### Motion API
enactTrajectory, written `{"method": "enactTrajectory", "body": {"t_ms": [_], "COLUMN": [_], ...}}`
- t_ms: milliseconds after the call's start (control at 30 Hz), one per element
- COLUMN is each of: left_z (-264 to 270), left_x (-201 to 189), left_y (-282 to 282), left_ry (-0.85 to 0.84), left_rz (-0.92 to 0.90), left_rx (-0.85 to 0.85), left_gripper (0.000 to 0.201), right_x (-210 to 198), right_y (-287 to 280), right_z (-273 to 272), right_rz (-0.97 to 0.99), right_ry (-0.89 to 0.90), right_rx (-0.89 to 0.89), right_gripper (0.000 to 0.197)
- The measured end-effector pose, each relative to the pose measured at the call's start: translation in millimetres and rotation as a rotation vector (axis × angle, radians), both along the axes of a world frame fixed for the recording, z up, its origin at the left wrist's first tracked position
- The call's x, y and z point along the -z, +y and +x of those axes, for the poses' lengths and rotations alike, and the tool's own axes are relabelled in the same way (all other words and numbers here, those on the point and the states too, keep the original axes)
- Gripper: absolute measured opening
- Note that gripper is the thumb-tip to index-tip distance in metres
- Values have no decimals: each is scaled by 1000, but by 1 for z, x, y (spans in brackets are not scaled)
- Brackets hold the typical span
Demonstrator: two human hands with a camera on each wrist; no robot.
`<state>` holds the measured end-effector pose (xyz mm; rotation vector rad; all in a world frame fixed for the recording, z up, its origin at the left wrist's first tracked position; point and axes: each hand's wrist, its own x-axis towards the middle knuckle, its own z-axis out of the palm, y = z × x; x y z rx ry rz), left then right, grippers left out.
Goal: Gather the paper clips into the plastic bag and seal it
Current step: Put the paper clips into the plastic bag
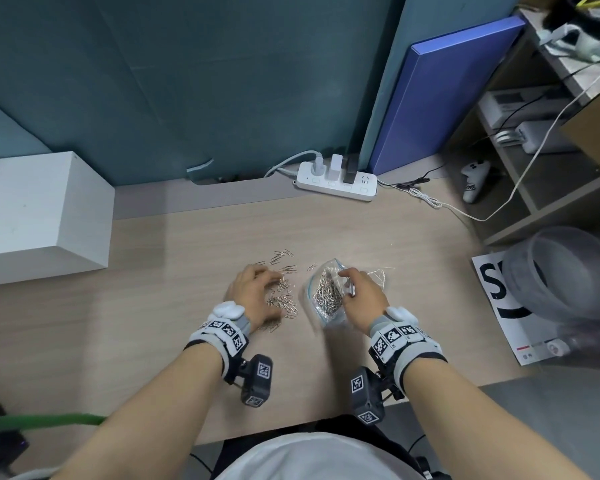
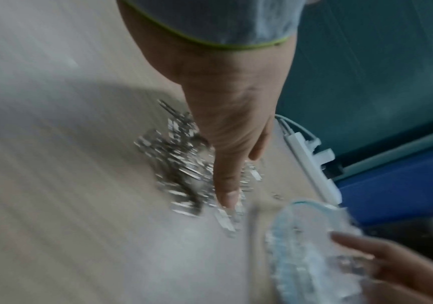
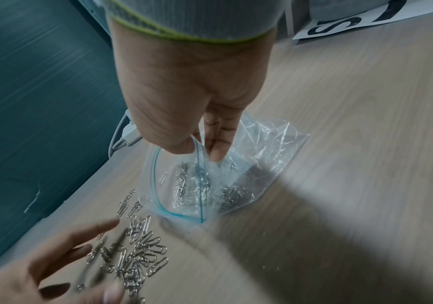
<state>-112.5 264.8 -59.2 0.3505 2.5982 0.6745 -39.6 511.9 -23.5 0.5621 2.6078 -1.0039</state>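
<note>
Forearms nearest the lens, both wrists strapped with marker bands. Landmark: plastic bag, lying on the wooden desk in front of the person.

Left of the bag: white box, well apart, at the desk's far left. Nearer, left hand with fingers spread and relaxed, grasping nothing, laid over the loose paper clips. That scatter sits just left of the bag's mouth; one stray clip lies closer to it.

At the bag: right hand pinches the upper lip of the opening between thumb and fingers, holding the blue-edged mouth agape toward the loose clips. A heap of clips already sits inside. Bag bottom rests on the desk.

Behind the bag: white power strip against the teal partition. Right of the bag: printed sheet, well apart.
</note>
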Motion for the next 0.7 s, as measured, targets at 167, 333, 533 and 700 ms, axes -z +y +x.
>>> {"method": "enactTrajectory", "body": {"t_ms": [167, 333, 533, 700], "left_z": [2, -4, -9, -10], "left_x": [14, 18, 23, 18], "left_y": [-36, -25, -8, -2], "left_ry": [7, 62, 68, 76], "left_rz": [-277, -127, -26, -88], "left_rx": [191, 110, 51, 68], "left_gripper": [115, 79, 41, 21], "right_x": [1, 4, 3, 1], "right_y": [-1, -1, -2, -4], "right_z": [-1, -1, -3, -2], "right_rz": [-14, -17, -12, -8], "right_ry": [0, 0, -3, -3], "right_rx": [-8, -24, -33, -26], "right_gripper": [50, 51, 50, 50]}}
